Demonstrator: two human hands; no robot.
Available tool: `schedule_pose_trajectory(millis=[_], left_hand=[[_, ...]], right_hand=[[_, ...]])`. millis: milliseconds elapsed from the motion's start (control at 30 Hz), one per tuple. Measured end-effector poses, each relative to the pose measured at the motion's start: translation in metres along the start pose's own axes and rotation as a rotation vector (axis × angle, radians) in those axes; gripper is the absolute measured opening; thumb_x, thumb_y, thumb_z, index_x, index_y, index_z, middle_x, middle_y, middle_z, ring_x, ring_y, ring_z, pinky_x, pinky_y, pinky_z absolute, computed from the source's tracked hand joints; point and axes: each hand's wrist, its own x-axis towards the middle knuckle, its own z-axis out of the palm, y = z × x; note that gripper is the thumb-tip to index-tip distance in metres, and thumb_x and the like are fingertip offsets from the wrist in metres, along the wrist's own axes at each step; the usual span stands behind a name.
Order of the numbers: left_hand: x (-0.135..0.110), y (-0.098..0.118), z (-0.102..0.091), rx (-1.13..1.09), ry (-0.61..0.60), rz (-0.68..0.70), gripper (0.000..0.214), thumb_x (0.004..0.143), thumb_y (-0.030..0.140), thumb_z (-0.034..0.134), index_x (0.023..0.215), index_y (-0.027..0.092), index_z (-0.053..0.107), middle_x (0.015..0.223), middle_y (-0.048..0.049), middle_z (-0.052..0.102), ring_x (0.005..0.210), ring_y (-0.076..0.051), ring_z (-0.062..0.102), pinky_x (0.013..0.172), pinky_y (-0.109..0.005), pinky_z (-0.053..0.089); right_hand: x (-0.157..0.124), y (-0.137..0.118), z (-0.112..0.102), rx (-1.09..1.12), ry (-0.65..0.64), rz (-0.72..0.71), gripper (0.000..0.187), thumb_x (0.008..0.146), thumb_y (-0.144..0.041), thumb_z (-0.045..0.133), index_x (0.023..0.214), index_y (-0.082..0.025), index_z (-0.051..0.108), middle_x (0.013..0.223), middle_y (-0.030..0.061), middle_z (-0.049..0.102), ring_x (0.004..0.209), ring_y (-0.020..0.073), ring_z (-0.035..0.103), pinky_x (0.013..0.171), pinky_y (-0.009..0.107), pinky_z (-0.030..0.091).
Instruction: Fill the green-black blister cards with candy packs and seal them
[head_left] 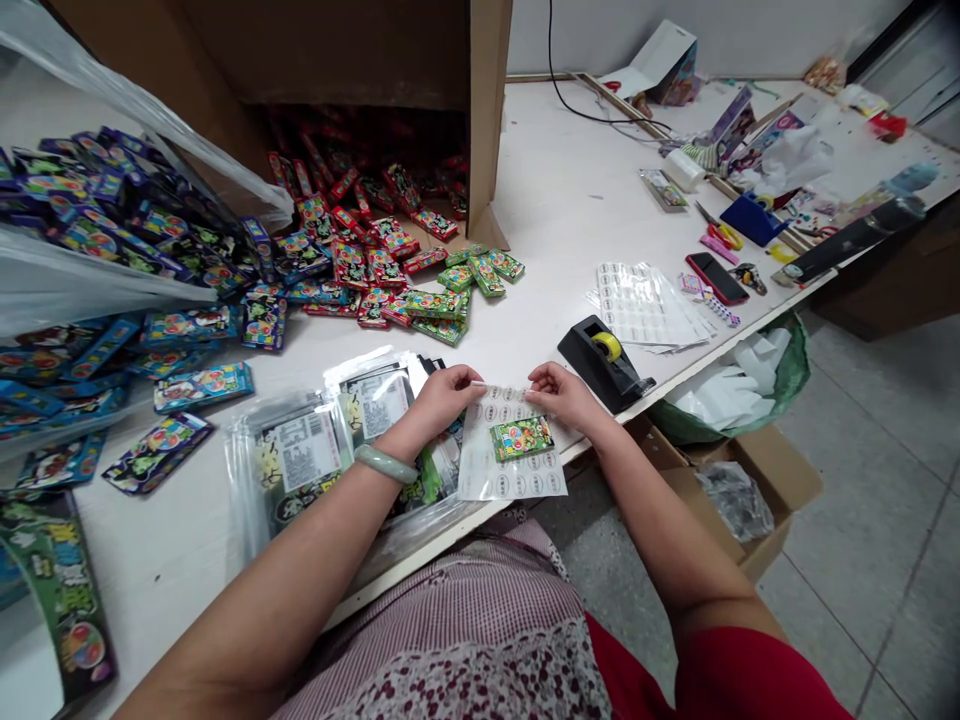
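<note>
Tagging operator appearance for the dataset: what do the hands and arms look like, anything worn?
The left hand and right hand are bare, with no gloves or cables, and the forearms are uncovered. A smooth pale green bangle, possibly jade, circles the left wrist. A red sleeve shows at the right upper arm.

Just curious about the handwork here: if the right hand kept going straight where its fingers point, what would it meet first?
The right hand would most likely meet the left hand, fingertips facing it across the glossy sheet of small white round labels, though depth is unclear.
</note>
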Motion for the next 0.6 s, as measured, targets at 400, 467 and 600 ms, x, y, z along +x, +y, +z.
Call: schedule_pose_trajectory(millis=[400,467,600], left_hand=[[-0.004,0.007,-0.001,0.133,0.004,0.009,0.026,0.072,0.04,0.055,0.07,0.016,0.062,0.06,0.0017,0.056,0.057,-0.014,0.048,0.055,-0.025,0.037],[-0.003,0.004,-0.001,0.172,0.012,0.015,0.026,0.074,0.04,0.053,0.068,0.016,0.062,0.059,0.0013,0.056,0.057,-0.014,0.049,0.055,-0.025,0.037],[-0.002,0.0,-0.002,0.261,0.02,0.023,0.024,0.077,0.038,0.052,0.076,0.016,0.063,0.06,0.001,0.058,0.057,-0.015,0.052,0.055,-0.025,0.038]], right_hand=[[0.0,-0.011,-0.005,-0.091,-0.142,0.056,0.018,0.069,-0.032,0.063,0.078,-0.017,0.063,0.068,-0.0013,0.059,0.064,0.0125,0.051,0.061,0.026,0.041],[-0.001,-0.009,-0.008,-0.086,-0.139,0.058,0.021,0.068,-0.031,0.065,0.083,-0.017,0.064,0.073,-0.0009,0.059,0.067,0.0125,0.053,0.065,0.026,0.043],[-0.007,-0.002,-0.02,-0.09,-0.094,0.061,0.034,0.065,-0.024,0.066,0.098,-0.017,0.06,0.078,-0.0022,0.057,0.068,0.0105,0.054,0.066,0.025,0.044]])
